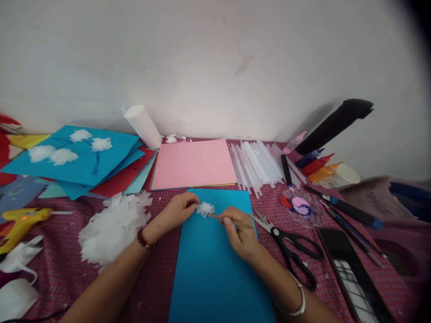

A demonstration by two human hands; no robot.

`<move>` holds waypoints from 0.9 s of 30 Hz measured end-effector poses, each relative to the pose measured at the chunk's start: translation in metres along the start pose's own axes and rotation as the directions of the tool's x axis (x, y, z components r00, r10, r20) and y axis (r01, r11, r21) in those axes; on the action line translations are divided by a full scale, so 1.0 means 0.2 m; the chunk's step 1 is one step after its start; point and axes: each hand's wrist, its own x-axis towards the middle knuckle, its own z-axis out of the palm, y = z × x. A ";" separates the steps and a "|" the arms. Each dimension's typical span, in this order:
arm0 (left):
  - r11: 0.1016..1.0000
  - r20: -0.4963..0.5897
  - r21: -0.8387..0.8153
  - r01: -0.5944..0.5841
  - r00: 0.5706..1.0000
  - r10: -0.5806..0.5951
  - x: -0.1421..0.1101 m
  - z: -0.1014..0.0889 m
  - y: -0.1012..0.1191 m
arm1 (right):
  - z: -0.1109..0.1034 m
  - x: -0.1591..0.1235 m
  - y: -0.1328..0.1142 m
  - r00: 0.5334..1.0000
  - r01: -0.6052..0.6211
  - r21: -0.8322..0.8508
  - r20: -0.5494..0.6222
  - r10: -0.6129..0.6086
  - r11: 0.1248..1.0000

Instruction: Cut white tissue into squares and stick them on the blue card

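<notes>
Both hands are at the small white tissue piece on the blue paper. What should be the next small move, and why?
Probably press the tissue piece down with the stick in the right hand. The left hand pinches the tissue at its edge on the blue paper, and the stick tip lies just beside it, so a short push seems the natural step.

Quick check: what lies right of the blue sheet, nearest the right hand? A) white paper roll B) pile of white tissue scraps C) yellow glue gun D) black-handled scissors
D: the black-handled scissors lie on the checked cloth just right of the blue sheet, beside the right hand, which holds a thin stick against a white tissue tuft.
</notes>
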 end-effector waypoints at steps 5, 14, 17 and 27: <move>0.999 -0.036 -0.013 0.031 0.999 -0.031 -0.01 0.01 0.01 | 0.01 0.02 0.06 0.850 -0.401 0.533 -0.087 0.519 0.745; 0.977 -0.089 0.215 -0.012 0.996 0.031 -0.16 -0.15 0.22 | -0.02 0.04 0.20 0.772 -0.468 0.704 0.031 0.634 0.535; 0.955 -0.237 0.211 0.207 0.959 -0.155 -0.29 -0.37 0.15 | -0.02 0.03 0.21 0.774 -0.470 0.715 0.051 0.631 0.518; 0.821 -0.464 -0.247 0.516 0.681 -0.567 -0.61 -0.68 -0.45 | -0.01 0.03 0.21 0.736 -0.511 0.687 0.040 0.675 0.517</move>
